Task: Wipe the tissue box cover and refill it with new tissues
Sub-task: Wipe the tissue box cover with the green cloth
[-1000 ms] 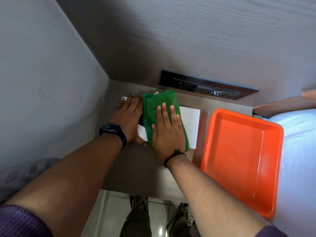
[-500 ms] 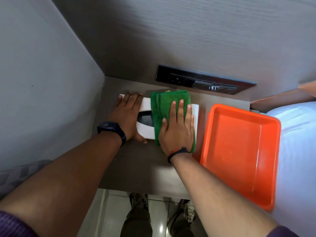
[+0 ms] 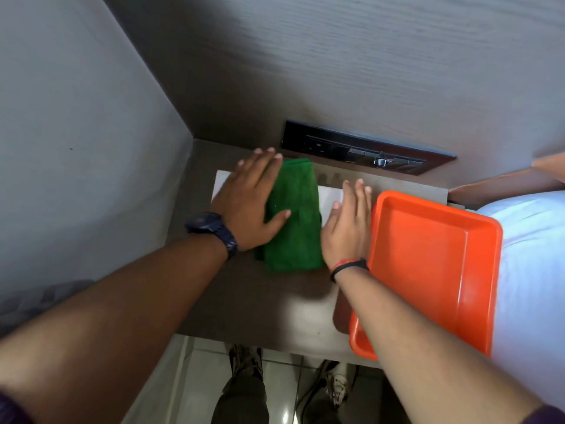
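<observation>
Green cloth point(image 3: 292, 215) lies across the white tissue box cover point(image 3: 330, 198) on the table point(image 3: 244, 295), its long axis fore-and-aft between the flat, open left hand point(image 3: 249, 203), which overlaps its edge, and the open, empty right hand point(image 3: 347, 228) just beside it.

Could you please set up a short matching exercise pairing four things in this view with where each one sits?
Things:
1. green cloth
2. orange tray
3. left hand
4. socket panel

Places:
A. set into the back wall
B. far right of the desk, overhanging its front edge
C. draped across the white tissue box cover
D. flat on the cover's left end, thumb on the cloth

Pairs: 1-C, 2-B, 3-D, 4-A
</observation>
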{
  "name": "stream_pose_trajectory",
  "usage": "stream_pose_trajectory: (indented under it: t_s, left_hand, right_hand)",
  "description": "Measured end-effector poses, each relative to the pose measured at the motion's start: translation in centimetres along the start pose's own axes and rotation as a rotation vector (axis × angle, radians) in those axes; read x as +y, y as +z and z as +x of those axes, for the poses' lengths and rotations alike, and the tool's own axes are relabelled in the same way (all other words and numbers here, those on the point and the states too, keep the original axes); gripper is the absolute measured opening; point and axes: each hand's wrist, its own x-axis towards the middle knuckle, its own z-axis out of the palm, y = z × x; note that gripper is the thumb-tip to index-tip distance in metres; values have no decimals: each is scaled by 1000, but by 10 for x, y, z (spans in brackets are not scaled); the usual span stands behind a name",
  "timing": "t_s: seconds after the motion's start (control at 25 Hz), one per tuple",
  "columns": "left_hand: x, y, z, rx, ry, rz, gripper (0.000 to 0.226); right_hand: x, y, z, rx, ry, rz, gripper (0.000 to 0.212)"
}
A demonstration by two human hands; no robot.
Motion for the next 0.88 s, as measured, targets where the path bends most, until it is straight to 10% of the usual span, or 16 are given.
stream_pose_trajectory:
  t_s: [0.24, 0.88]
  left_hand:
    - [53, 63, 18, 32, -291, 78, 82]
    - [-20, 58, -4, 120, -320, 187, 69]
  right_hand:
    - [13, 20, 6, 22, 129, 132, 47]
    - [20, 24, 3, 51, 109, 51, 47]
